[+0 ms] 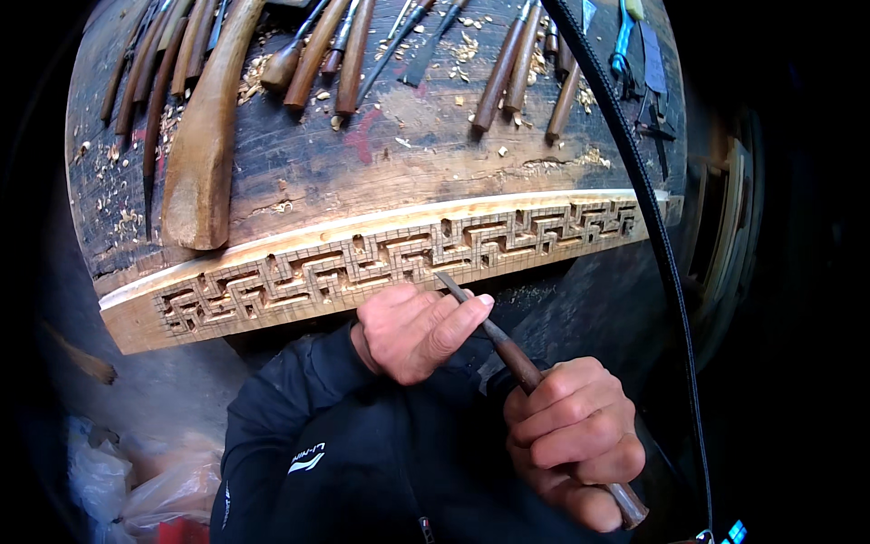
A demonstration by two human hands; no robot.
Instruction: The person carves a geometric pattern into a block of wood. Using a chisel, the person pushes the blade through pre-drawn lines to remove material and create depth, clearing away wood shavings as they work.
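Observation:
A long pale wooden strip (272,249) lies along the near edge of a dark workbench (408,154), carved with an angular key pattern. My right hand (571,440) grips the brown handle of a carving chisel (517,358). My left hand (417,328) pinches the chisel's metal shaft near its tip, just below the strip. The blade tip rests at the strip's lower edge, near the middle of the carved band.
Many wooden-handled chisels (317,50) lie fanned across the back of the bench among wood chips. A wooden mallet (204,145) lies at the left. A black cable (648,199) runs down the right side. Plastic bags (136,490) sit on the floor at lower left.

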